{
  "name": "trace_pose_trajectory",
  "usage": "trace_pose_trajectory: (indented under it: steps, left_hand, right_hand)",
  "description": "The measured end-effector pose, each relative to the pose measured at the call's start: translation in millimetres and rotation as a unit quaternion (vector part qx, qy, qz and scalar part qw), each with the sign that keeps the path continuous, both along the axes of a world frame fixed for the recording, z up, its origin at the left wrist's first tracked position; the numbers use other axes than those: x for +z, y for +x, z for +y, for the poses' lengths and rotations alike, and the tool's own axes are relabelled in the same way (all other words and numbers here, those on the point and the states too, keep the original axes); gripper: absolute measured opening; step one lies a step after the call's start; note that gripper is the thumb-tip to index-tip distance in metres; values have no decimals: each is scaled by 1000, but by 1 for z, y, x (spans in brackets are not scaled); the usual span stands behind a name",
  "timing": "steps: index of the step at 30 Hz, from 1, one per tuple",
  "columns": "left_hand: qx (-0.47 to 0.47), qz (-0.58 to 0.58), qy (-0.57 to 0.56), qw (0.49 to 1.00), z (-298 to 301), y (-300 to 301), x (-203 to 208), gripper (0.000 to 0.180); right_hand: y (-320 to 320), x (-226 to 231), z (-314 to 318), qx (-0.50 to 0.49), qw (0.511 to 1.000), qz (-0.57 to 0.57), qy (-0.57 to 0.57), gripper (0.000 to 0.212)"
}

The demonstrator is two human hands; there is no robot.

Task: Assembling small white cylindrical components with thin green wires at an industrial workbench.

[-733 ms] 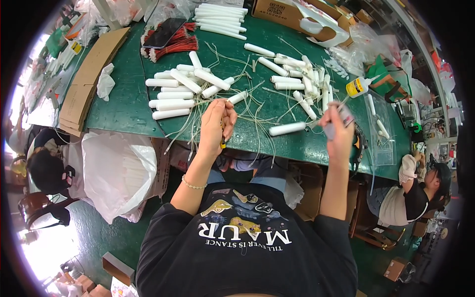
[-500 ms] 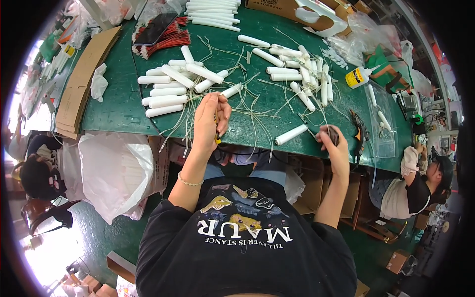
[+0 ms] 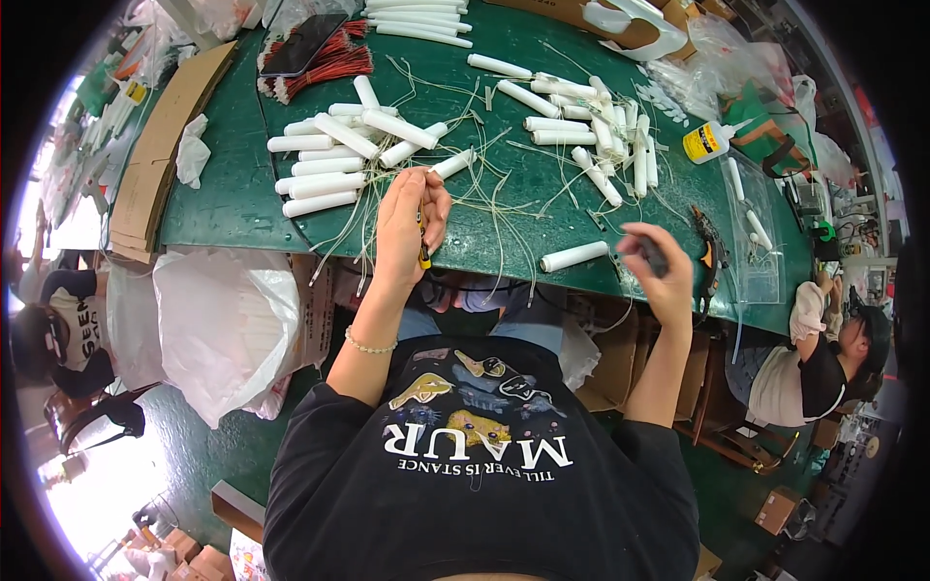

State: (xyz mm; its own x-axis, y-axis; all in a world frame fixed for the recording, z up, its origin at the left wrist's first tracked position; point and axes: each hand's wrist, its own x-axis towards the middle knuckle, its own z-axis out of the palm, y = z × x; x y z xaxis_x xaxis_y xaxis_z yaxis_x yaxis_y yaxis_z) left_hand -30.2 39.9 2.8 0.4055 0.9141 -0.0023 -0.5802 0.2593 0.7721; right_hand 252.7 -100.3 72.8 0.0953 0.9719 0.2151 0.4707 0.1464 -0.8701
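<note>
My left hand is closed around a slim tool with a yellow and black handle, beside the left pile of white tubes. Its working end is hidden by the fingers. In my right hand, over the table's front edge, a small dark block-like object sits between thumb and fingers; its kind is unclear. A single white tube lies to the left of that hand, near the edge. Thin pale cables trail from the tubes between the two piles.
A second tube pile lies at the right. Beyond it stands a yellow-labelled bottle. Black-and-orange pliers rest by the right edge. A phone lies on red wires at the back left. A person sits at the right.
My right hand has moved a little to the right, still with the dark object. A pale cable now hangs over the table edge below the single tube. My left hand has barely moved.
</note>
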Motion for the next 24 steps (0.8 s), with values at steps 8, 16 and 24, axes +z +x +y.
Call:
trace_pose_trajectory:
  steps: [8, 16, 24]
  left_hand:
    - [96, -41, -33, 994, -7, -1, 14, 23]
    - [120, -136, -26, 983, -24, 27, 56, 21]
    - [110, -136, -4, 985, -35, 31, 53, 19]
  right_hand:
    - [-32, -23, 18, 54, 925, -373, 40, 29]
    - [-93, -14, 5, 51, 980, -190, 27, 30]
    - [-111, -27, 2, 32, 990, -135, 20, 28]
